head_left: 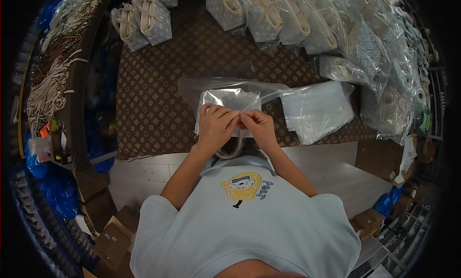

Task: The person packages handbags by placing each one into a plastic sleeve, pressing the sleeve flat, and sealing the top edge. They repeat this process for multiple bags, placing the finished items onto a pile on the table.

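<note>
A clear plastic bag [229, 99] with a grey handbag inside lies on the brown patterned table [153, 110] right in front of me. My left hand [217, 124] and my right hand [259, 125] meet at the bag's near edge, fingers pinched on the plastic rim. The handbag's looped handle [232, 152] sticks out below my hands, over the table's near edge.
A stack of empty clear plastic bags [317, 110] lies to the right. Several bagged handbags [288, 18] line the far and right side; unbagged ones [144, 21] stand far left. Straps [48, 93] lie on a left shelf. Cardboard boxes [115, 234] sit on the floor.
</note>
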A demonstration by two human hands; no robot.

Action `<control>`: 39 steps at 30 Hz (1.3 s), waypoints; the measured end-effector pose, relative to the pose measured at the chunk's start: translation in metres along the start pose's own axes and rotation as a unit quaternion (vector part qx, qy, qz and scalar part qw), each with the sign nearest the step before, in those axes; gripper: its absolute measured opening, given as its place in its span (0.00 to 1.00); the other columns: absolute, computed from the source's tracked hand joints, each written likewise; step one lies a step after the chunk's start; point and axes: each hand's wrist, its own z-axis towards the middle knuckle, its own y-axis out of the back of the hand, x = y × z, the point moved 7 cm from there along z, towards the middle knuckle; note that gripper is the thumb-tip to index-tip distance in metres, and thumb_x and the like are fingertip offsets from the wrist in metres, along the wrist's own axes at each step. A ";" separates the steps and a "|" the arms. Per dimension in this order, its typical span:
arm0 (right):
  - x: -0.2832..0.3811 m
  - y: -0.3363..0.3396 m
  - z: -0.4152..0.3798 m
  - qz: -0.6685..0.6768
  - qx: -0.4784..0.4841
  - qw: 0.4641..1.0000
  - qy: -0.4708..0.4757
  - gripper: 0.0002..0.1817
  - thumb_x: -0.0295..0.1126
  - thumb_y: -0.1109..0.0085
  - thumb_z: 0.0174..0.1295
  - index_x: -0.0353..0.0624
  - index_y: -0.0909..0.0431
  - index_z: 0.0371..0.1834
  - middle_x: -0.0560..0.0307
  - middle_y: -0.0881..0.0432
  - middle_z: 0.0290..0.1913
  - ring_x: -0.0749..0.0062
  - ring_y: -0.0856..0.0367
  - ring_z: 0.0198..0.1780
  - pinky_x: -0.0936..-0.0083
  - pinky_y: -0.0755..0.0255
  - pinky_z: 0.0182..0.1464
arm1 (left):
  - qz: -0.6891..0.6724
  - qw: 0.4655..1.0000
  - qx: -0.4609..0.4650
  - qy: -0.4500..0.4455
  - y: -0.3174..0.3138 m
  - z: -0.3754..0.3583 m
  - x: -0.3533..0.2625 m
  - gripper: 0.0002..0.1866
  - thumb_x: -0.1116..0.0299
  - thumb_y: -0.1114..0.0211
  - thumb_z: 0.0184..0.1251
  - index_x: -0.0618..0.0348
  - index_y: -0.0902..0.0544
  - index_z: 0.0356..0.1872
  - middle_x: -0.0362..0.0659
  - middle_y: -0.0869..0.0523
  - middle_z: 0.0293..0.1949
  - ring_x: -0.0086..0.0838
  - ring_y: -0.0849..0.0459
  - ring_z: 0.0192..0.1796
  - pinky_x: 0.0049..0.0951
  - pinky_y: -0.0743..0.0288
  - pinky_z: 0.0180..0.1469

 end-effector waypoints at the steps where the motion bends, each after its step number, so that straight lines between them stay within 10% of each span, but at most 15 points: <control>1: -0.003 -0.001 0.001 -0.001 0.001 1.000 -0.001 0.07 0.28 0.45 0.63 0.35 0.21 0.35 0.59 0.18 0.33 0.79 0.19 0.34 0.80 0.22 0.41 | 0.002 1.000 -0.014 -0.007 0.001 -0.001 0.000 0.09 0.70 0.33 0.51 0.53 0.17 0.36 0.36 0.17 0.31 0.30 0.21 0.38 0.36 0.38 0.51; 10: -0.048 0.012 -0.002 0.005 0.018 0.982 -0.187 0.12 0.37 0.40 0.58 0.38 0.21 0.29 0.57 0.18 0.29 0.77 0.21 0.26 0.81 0.28 0.30 | 0.014 0.991 -0.132 -0.013 0.036 0.016 -0.022 0.08 0.73 0.34 0.48 0.53 0.18 0.32 0.34 0.18 0.30 0.28 0.22 0.37 0.35 0.37 0.49; 14: 0.059 -0.020 -0.034 -0.416 0.041 0.908 0.019 0.09 0.34 0.35 0.54 0.40 0.19 0.32 0.59 0.20 0.30 0.77 0.23 0.29 0.80 0.29 0.31 | 0.079 0.993 -0.083 0.005 0.030 0.013 0.004 0.08 0.72 0.33 0.48 0.52 0.18 0.32 0.34 0.18 0.30 0.28 0.22 0.38 0.36 0.37 0.49; 16: 0.121 -0.037 -0.039 -0.575 -0.098 0.741 0.333 0.05 0.32 0.34 0.49 0.45 0.18 0.28 0.63 0.23 0.30 0.72 0.23 0.34 0.77 0.28 0.30 | 0.073 0.996 -0.040 -0.033 0.027 0.010 -0.007 0.07 0.71 0.32 0.48 0.52 0.18 0.31 0.34 0.19 0.31 0.28 0.23 0.39 0.37 0.37 0.50; 19: 0.082 -0.028 -0.003 -0.677 -0.005 0.663 0.320 0.04 0.31 0.34 0.47 0.48 0.19 0.25 0.64 0.26 0.29 0.68 0.24 0.38 0.73 0.27 0.30 | 0.063 0.996 -0.040 -0.057 0.029 0.007 -0.013 0.06 0.71 0.32 0.47 0.53 0.19 0.28 0.35 0.19 0.29 0.28 0.24 0.38 0.37 0.37 0.51; 29: 0.105 0.039 0.018 -0.704 -0.067 0.656 0.262 0.04 0.31 0.37 0.49 0.48 0.23 0.24 0.62 0.26 0.28 0.64 0.22 0.33 0.69 0.27 0.31 | 0.263 0.965 0.026 0.005 0.059 -0.016 0.066 0.02 0.69 0.35 0.49 0.52 0.17 0.25 0.36 0.20 0.27 0.28 0.24 0.37 0.37 0.37 0.52; 35: 0.094 0.072 0.052 -0.777 -0.114 0.615 0.072 0.11 0.37 0.49 0.64 0.42 0.25 0.29 0.53 0.20 0.26 0.53 0.21 0.26 0.61 0.28 0.28 | 0.324 0.883 0.201 0.274 0.052 0.007 0.127 0.09 0.66 0.41 0.62 0.57 0.16 0.29 0.41 0.16 0.32 0.38 0.21 0.25 0.36 0.27 0.34; 37: 0.111 0.080 0.051 -0.653 -0.173 0.711 0.192 0.15 0.40 0.53 0.68 0.40 0.23 0.36 0.53 0.19 0.23 0.63 0.23 0.19 0.70 0.30 0.23 | 0.051 0.973 -0.181 0.137 0.093 0.033 0.091 0.11 0.64 0.43 0.67 0.59 0.17 0.37 0.43 0.15 0.34 0.36 0.20 0.21 0.34 0.28 0.24; 38: 0.111 0.078 0.048 -0.653 -0.174 0.712 0.190 0.15 0.40 0.53 0.68 0.40 0.23 0.36 0.53 0.19 0.23 0.63 0.23 0.19 0.70 0.30 0.23 | 0.050 0.973 -0.178 0.137 0.090 0.037 0.084 0.11 0.64 0.43 0.67 0.59 0.17 0.37 0.43 0.15 0.34 0.36 0.20 0.21 0.34 0.28 0.24; 39: 0.114 0.079 0.042 -0.433 -0.172 0.856 0.224 0.15 0.40 0.54 0.69 0.39 0.23 0.41 0.56 0.19 0.23 0.70 0.25 0.18 0.75 0.33 0.22 | -0.065 0.956 -0.229 0.173 0.091 0.035 0.083 0.11 0.64 0.44 0.68 0.60 0.18 0.40 0.42 0.15 0.35 0.32 0.18 0.23 0.31 0.28 0.24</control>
